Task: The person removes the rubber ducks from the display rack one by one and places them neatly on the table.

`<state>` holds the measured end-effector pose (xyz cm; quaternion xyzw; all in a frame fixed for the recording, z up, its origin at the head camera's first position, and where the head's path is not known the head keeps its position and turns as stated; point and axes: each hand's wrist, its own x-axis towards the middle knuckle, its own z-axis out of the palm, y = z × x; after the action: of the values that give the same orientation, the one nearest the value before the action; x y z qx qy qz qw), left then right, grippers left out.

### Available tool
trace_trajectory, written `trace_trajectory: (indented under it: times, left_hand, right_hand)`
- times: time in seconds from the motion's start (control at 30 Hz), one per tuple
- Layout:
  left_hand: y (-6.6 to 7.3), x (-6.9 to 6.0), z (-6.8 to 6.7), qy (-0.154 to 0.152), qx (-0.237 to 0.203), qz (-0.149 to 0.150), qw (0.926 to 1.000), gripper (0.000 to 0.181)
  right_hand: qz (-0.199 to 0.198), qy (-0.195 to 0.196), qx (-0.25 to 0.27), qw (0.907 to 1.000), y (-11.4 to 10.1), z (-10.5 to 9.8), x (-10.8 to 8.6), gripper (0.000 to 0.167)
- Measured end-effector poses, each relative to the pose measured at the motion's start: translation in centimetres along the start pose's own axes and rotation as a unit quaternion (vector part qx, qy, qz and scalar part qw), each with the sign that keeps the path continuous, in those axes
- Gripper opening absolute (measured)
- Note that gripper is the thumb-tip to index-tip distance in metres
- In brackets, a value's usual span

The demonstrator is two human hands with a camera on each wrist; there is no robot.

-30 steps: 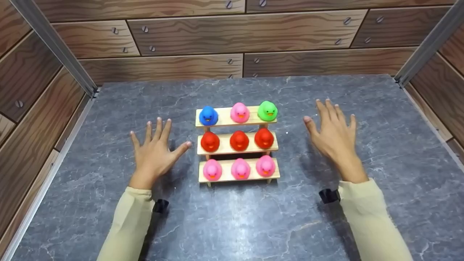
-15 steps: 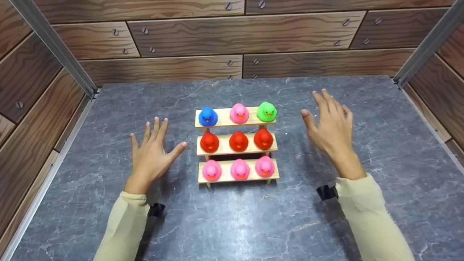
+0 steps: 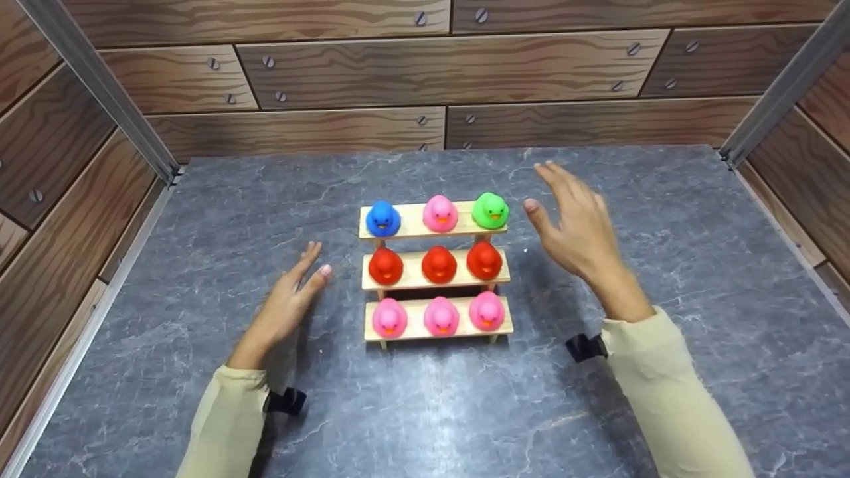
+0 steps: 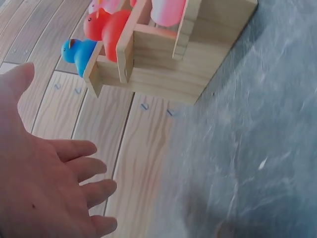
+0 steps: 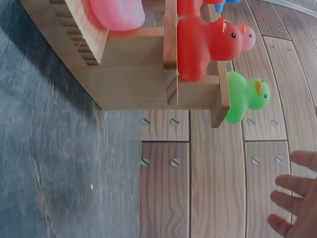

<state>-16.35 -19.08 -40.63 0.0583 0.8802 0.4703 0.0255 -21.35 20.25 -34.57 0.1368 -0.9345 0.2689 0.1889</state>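
A three-step wooden stand (image 3: 413,260) holds several rubber ducks in the middle of the table. Its top step carries a blue duck (image 3: 383,219), a pink duck (image 3: 440,214) and a green duck (image 3: 491,211). Three red ducks (image 3: 439,265) line the middle step, and three pink ducks (image 3: 441,317) the lowest. Left of the stand, my left hand (image 3: 282,305) is turned on edge, fingers extended, touching nothing. My right hand (image 3: 578,229), fingers straight and thumb apart, hovers to the right, nearest the green duck. Both palms face the stand in the wrist views.
A grey marbled tabletop (image 3: 425,411) lies under the stand. Wood-patterned panels (image 3: 345,73) wall off the back and both sides, with metal posts (image 3: 126,99) at the rear corners. Each sleeve cuff has a black wrist camera (image 3: 586,348).
My right hand has moved left toward the stand and turned its palm inward. The left hand has rotated from spread and palm down onto its edge. The ducks and stand stay put.
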Motion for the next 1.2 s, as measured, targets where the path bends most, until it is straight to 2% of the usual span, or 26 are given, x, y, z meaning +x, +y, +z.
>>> trace_trajectory:
  times: [0.13,0.23,0.5,0.67,1.0,1.2]
  left_hand:
    - [-0.3,-0.3,0.4,-0.010,-0.070,0.008,0.9974,0.055]
    - [-0.4,-0.5,0.6,-0.017,-0.102,0.011,0.9946,0.052]
    - [-0.4,-0.9,0.8,-0.041,-0.129,0.015,0.9907,0.049]
    - [-0.5,-1.2,0.8,-0.064,-0.151,0.011,0.9865,0.049]
    - [-1.1,-1.2,1.4,-0.109,-0.122,-0.022,0.9862,0.056]
    - [-1.2,-1.1,1.8,-0.140,-0.109,-0.022,0.9840,0.060]
  right_hand:
    - [-0.008,0.006,0.043,0.9990,-0.2,0.3,0.0,0.074]
    - [-0.014,0.015,0.073,0.9972,-0.4,0.4,0.1,0.071]
    - [-0.017,0.027,0.132,0.9907,-0.7,0.6,0.4,0.071]
    - [-0.016,0.015,0.174,0.9846,-0.7,0.9,0.7,0.060]
    - [0.008,-0.013,0.202,0.9793,-0.3,1.5,1.1,0.056]
    - [0.017,-0.025,0.205,0.9782,0.0,1.9,1.1,0.057]
